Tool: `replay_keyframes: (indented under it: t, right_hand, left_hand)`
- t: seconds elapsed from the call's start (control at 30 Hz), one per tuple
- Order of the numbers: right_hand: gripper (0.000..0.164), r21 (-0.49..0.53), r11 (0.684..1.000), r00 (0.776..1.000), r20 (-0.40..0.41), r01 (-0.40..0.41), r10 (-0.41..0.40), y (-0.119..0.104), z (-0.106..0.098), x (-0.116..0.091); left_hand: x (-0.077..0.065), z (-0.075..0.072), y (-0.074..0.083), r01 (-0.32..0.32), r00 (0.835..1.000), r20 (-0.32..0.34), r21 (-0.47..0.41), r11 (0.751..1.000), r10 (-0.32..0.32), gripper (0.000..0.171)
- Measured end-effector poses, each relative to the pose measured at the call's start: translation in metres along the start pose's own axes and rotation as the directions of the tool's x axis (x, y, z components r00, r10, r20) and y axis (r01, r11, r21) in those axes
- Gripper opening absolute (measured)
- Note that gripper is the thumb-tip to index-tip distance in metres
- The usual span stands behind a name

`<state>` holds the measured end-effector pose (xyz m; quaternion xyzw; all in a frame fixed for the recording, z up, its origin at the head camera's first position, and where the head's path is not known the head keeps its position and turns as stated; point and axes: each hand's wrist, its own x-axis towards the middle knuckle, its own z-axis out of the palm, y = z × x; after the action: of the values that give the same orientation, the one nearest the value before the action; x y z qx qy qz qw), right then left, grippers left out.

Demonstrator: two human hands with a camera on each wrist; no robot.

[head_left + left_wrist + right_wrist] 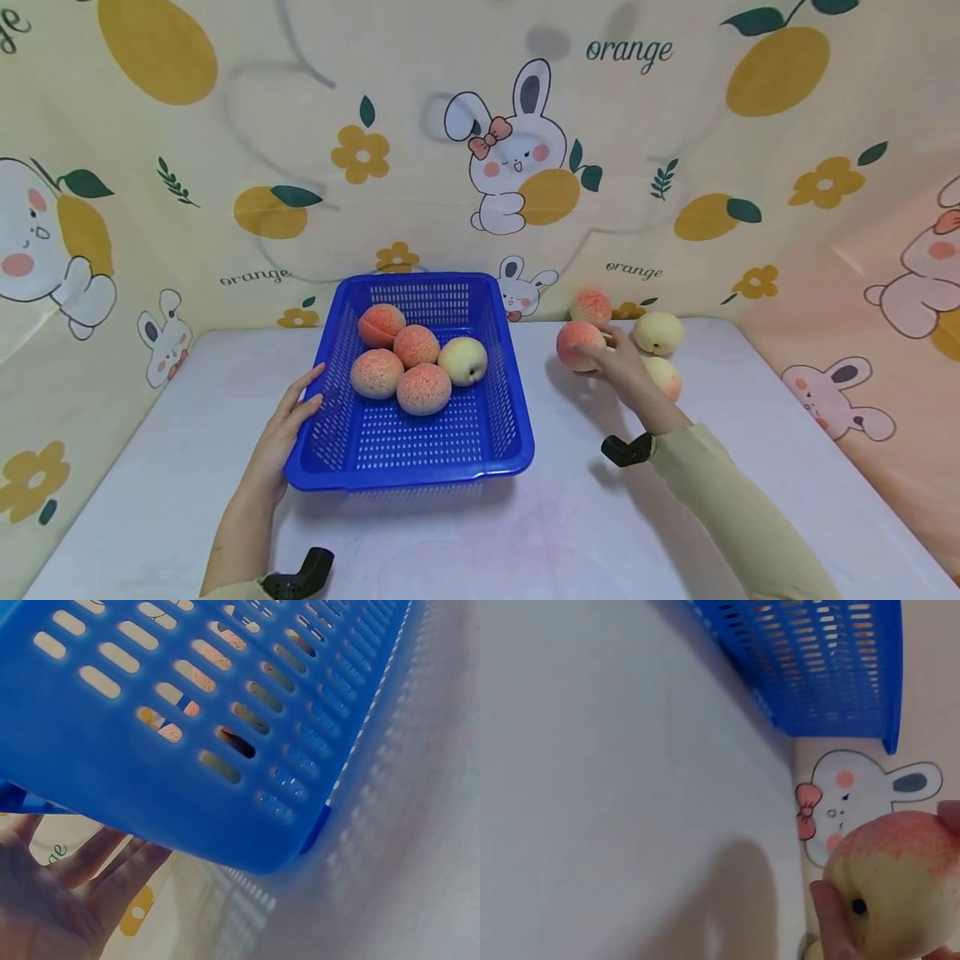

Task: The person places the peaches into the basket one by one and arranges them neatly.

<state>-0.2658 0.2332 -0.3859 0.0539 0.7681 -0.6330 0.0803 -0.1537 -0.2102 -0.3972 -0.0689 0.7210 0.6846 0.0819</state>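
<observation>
A blue perforated plastic basket [408, 482] stands on the table, with several toy peaches [423, 389] inside, mostly orange-pink and one pale yellow. My left hand [281, 442] touches the basket's left rim; in the left wrist view its fingers [124, 881] look fairly straight against the basket. To the right of the basket, my right hand [626, 371] grips a pink-and-yellow peach [579, 344] between thumb and fingers. This peach [896, 877] shows a dark dimple in the right wrist view. Behind it sits an orange-pink peach [590, 307].
Two pale yellow peaches, one farther back [659, 334] and one nearer [664, 377] partly hidden by my right hand, lie on the white table [525, 542]. A cloth backdrop [420, 50] printed with rabbits and oranges rises behind the table.
</observation>
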Motion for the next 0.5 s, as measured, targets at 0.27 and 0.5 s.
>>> replay_keyframes:
  t: [0.27, 0.5]
  right_hand:
    - [0.074, -0.01, 0.998, 0.997, 0.037, 0.067, -0.066, -0.021, 0.015, 0.007]
    - [0.072, 0.037, 0.995, 0.994, 0.045, 0.093, -0.095, -0.039, 0.032, 0.01]
  left_hand:
    - [0.001, -0.001, -0.001, -0.006, 1.0, 0.001, -0.005, 1.0, 0.006, 0.054]
    - [0.001, 0.0, -0.001, -0.008, 1.0, -0.005, -0.003, 1.0, 0.008, 0.055]
